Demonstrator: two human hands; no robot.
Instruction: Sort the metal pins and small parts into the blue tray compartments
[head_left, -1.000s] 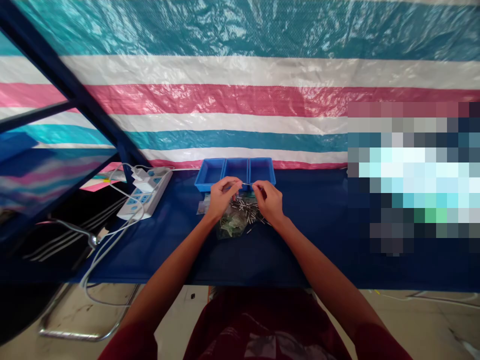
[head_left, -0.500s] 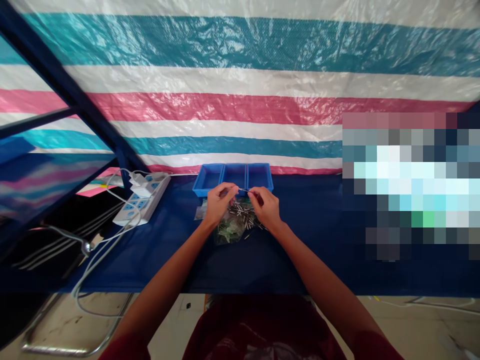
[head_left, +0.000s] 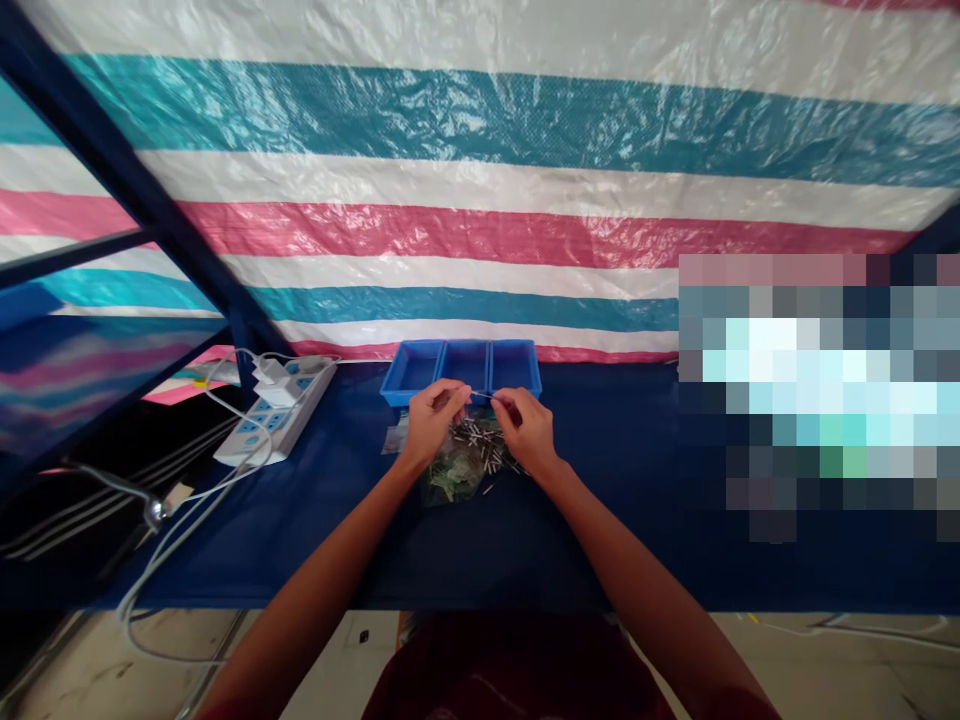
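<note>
Slender piece (head_left: pixel 481 394), shown between the two hands, its long axis running from left to right across the body and dipping slightly toward the right. We see the left hand (head_left: pixel 435 418) pinching its left end between thumb and fingers; at the opposite end the right hand (head_left: pixel 529 428) appears to pinch likewise, so neither hand is clearly the nearer. Whether the piece is one part or two joined, we cannot tell. Below the hands we note a heap of small metal pins (head_left: pixel 491 450), spread beside and partly on a clear plastic bag (head_left: pixel 454 483) on the table (head_left: pixel 480 570). Just beyond the hands stands a blue three-compartment tray (head_left: pixel 409 399), its long side parallel to the piece. Farther out, to the left, we find a white power strip (head_left: pixel 286 415).
</note>
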